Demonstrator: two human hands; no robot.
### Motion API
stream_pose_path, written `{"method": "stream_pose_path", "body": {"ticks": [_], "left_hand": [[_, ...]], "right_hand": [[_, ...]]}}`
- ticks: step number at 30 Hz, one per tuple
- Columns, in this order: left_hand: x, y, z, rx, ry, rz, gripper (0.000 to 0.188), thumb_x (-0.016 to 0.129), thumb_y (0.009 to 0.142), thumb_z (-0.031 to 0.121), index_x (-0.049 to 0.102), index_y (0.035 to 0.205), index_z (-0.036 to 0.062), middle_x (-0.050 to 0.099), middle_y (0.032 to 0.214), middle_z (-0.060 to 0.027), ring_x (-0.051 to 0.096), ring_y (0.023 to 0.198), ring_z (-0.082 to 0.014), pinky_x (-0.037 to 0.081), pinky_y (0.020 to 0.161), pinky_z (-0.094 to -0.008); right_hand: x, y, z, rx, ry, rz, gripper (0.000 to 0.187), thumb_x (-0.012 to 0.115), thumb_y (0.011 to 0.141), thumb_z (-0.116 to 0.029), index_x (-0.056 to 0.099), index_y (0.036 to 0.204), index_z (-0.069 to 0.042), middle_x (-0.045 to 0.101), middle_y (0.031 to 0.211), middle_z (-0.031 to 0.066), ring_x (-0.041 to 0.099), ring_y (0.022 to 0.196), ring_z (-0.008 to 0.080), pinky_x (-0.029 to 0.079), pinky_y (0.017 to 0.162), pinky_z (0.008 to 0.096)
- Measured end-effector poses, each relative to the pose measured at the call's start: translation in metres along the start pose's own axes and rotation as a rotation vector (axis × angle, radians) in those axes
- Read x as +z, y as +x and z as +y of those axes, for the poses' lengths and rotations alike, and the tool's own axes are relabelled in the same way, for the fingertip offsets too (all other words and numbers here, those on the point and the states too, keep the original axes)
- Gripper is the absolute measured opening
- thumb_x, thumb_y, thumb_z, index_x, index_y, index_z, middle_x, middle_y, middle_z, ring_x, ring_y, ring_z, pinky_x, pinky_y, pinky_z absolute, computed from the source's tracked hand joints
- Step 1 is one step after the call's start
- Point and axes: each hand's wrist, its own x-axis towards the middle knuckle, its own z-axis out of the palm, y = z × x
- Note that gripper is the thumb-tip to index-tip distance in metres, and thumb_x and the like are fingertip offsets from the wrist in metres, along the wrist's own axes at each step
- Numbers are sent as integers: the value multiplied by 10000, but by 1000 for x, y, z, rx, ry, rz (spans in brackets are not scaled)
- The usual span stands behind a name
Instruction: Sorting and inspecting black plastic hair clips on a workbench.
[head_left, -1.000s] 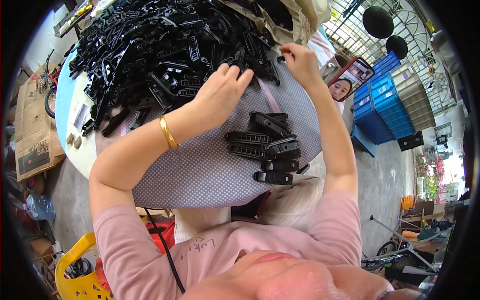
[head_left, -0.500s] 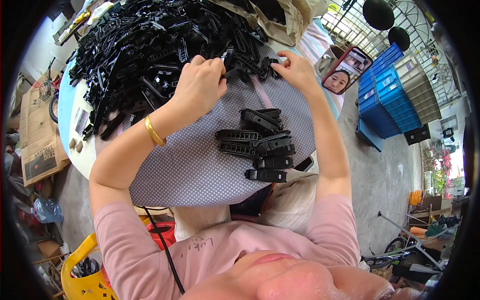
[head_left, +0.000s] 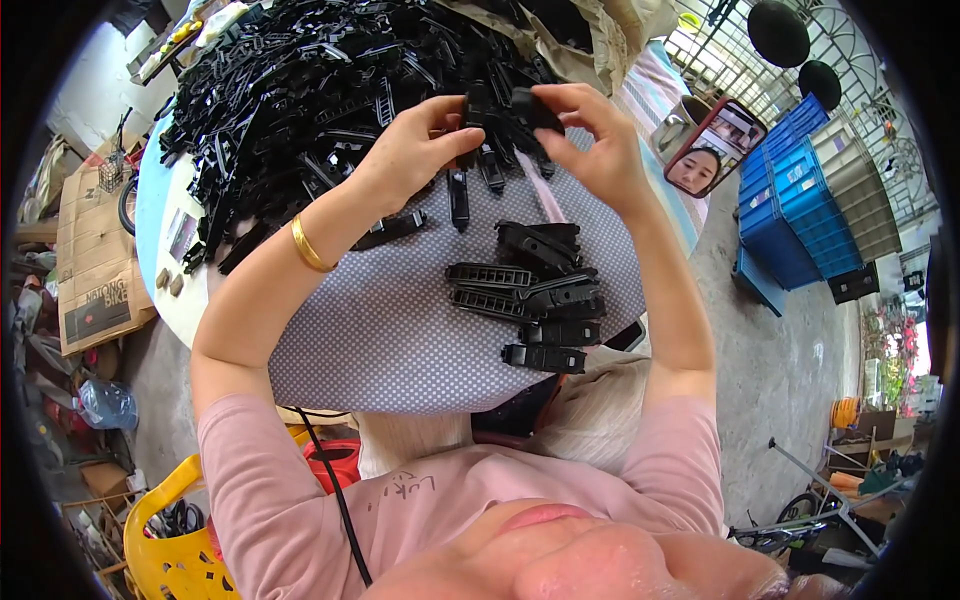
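Observation:
Over the near edge of a large heap of black plastic parts [head_left: 290, 100], my left hand [head_left: 415, 150] pinches a narrow black plastic part [head_left: 475, 112] upright between thumb and fingers. Facing it, my right hand [head_left: 600, 145] grips another black plastic part [head_left: 535, 108] with a rounded end. The two held parts are close together but look apart. Nearer to me, several long black parts [head_left: 550, 358], some with ladder-like slots, lie in a loose stack on the grey dotted tablecloth [head_left: 390, 350]. Exact shapes of the held parts are partly hidden by my fingers.
Brown paper bag [head_left: 610, 40] stands open beyond the heap. To the right a phone [head_left: 715, 148] leans upright by the table edge, with blue crates [head_left: 790, 200] stacked on the floor beyond. A yellow plastic chair [head_left: 165, 520] is at lower left.
Both hands have lifted off the heap, each with a black part in its fingers. A few loose parts now lie nearer on the cloth below my left hand. The whole view has shifted slightly.

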Motion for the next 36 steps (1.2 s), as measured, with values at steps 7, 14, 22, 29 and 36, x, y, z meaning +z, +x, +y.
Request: {"method": "stream_pose_path", "body": {"ticks": [7,14,22,29,36], "left_hand": [[-3,-1,2,-29,5,-108,318,562,872,99,538,1167,-18,624,882,-47,589,771,-87,475,702,-189],[-2,2,-5,-233,-461,-44,244,509,901,126,593,1049,-48,616,931,-109,601,788,-151,506,708,-233],[1,-2,3,-252,-625,-92,324,475,919,161,538,1114,-91,581,1077,-172,593,962,-228,473,909,-331],[4,-6,-1,88,-25,-104,395,645,806,70,536,1172,-32,610,1058,-119,586,957,-152,479,868,-253],[3,-7,5,353,337,-17,389,668,750,27,571,1126,-8,655,962,-126,632,802,-150,507,733,-249]], "right_hand": [[8,-3,-14,-254,3,-159,330,624,739,8,605,1067,-27,597,1040,104,576,932,214,461,798,294],[7,-5,-8,-212,-107,-196,335,638,719,-3,618,1052,-30,625,975,104,579,922,231,479,773,313],[13,-7,-10,-358,-325,-165,374,662,667,-8,630,1037,-54,641,994,81,576,892,260,495,758,331],[16,-9,-16,-231,-206,-128,494,710,663,-62,568,1137,-60,617,1053,86,582,916,233,481,787,314],[9,-8,-4,151,35,-280,491,759,678,-154,569,1104,2,632,1003,88,596,894,162,465,774,275]]}}
